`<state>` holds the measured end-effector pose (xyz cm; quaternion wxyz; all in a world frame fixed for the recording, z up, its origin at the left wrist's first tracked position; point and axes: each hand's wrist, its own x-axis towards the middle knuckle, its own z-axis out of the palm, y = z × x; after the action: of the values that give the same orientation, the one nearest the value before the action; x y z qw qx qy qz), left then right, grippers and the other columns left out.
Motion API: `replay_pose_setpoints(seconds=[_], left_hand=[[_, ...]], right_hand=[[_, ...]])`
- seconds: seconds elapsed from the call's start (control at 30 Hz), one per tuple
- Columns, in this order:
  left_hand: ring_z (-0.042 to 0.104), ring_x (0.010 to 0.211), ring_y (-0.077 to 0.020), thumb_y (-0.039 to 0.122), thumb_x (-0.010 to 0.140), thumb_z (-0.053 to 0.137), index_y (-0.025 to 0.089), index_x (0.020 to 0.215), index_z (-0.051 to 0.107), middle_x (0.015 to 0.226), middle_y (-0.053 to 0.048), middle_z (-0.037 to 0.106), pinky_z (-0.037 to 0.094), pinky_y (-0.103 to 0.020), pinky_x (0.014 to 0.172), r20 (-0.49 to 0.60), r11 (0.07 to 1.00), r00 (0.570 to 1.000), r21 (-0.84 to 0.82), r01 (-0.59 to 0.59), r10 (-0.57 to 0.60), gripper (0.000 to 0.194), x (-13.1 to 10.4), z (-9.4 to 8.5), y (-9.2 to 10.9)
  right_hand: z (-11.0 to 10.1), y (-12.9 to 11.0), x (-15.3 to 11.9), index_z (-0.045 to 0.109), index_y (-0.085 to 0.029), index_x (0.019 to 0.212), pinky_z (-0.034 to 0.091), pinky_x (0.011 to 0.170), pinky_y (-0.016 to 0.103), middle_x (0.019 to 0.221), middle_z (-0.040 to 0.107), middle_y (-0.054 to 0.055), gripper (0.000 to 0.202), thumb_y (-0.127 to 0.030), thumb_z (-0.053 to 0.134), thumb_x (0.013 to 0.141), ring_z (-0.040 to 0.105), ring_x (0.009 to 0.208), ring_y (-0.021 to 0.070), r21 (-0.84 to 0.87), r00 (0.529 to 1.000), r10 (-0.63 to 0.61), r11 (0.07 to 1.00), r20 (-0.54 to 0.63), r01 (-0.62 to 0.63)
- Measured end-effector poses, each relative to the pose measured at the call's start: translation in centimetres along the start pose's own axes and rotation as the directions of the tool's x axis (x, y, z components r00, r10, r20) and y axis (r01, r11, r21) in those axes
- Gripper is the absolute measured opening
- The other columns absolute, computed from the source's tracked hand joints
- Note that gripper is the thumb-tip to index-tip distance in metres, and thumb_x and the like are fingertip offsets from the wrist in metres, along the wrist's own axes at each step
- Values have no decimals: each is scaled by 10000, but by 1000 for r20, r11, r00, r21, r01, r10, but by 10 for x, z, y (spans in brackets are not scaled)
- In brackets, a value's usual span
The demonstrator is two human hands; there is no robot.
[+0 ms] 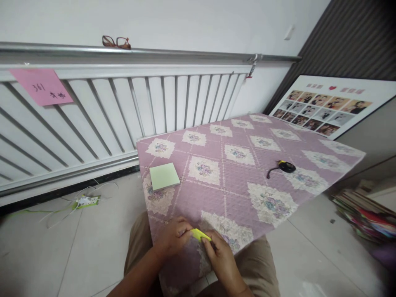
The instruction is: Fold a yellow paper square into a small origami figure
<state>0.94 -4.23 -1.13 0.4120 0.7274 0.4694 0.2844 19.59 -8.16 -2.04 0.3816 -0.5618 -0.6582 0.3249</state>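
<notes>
A small yellow folded piece, apparently paper, (201, 235) is held between my two hands, low over the near edge of the cloth-covered table (235, 181). My left hand (173, 237) pinches its left end with thumb and fingers. On its right end, the thumb and fingers of my right hand (219, 255) are closed. A pale green square pad (164, 176) lies flat on the cloth, beyond my left hand. Farther off to the right, a small black and yellow object with a dark strap (287, 166) rests on the cloth.
Behind the table stands a white radiator (167, 99) under a metal pipe (185, 54) bearing glasses (116, 42). A pink note (42, 86) hangs at left. A power strip (87, 201) with cables lies on the floor. A photo board (328, 103) leans at right, above stacked papers (368, 214).
</notes>
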Motion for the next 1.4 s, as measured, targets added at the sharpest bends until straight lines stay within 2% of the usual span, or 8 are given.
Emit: replay_pose_setpoints(seconds=[0.1,0.27,0.4,0.53,0.67,0.87,1.07,1.4], left_hand=[[541,708,-142,205,794,504,178,708,612,718,7,590,416,-250,657,13,989,994,-96,108,-108,141,1,-3,10],[567,709,-142,170,739,520,160,829,601,779,0,638,418,-238,629,160,921,966,-302,245,-205,122,-1,0,16],[560,728,-134,152,729,523,171,905,572,797,10,627,415,-232,636,150,901,966,-352,252,-211,183,-1,2,21],[525,657,-118,168,745,515,175,816,583,711,29,591,384,-225,589,91,924,960,-260,279,-265,98,3,2,25],[495,586,-110,150,763,477,178,748,539,623,45,526,364,-221,549,41,923,944,-203,327,-326,69,6,9,19],[544,714,-149,124,776,488,187,817,517,766,10,587,349,-253,629,-19,953,956,77,293,-292,80,1,22,6],[565,755,-191,196,856,448,198,893,531,845,-32,623,326,-282,637,3,880,960,400,257,-281,91,-3,22,12],[526,933,-202,143,821,453,202,882,539,996,-54,577,379,-303,797,50,835,971,522,173,-232,121,7,21,9]], right_hand=[[-5,-9,4,617,-201,768,438,581,258,654,585,-1,228,-415,549,807,553,621,166,179,984,177,969,-16,-172],[-12,-18,8,533,-201,669,389,500,226,582,504,-40,359,-549,571,746,464,529,123,389,942,334,864,31,-319],[-14,-15,8,492,-210,637,364,470,214,560,489,-50,367,-552,567,746,443,505,111,353,932,350,864,94,-359],[-12,-7,6,506,-209,651,372,458,216,562,520,-40,350,-533,531,780,473,503,116,308,933,324,881,159,-359],[-10,7,6,573,-211,927,471,554,267,699,632,0,284,-455,530,788,594,617,166,325,954,280,897,107,-299],[-11,30,3,607,-218,993,501,664,305,822,681,21,263,-214,502,752,631,723,188,-40,990,135,990,37,-133],[-8,28,2,630,-221,957,479,758,369,885,641,63,246,-126,545,746,588,857,240,-398,996,-89,914,1,82],[1,33,-1,590,-225,781,437,729,359,832,594,38,67,-162,610,790,537,801,220,-543,988,-150,827,38,147]])
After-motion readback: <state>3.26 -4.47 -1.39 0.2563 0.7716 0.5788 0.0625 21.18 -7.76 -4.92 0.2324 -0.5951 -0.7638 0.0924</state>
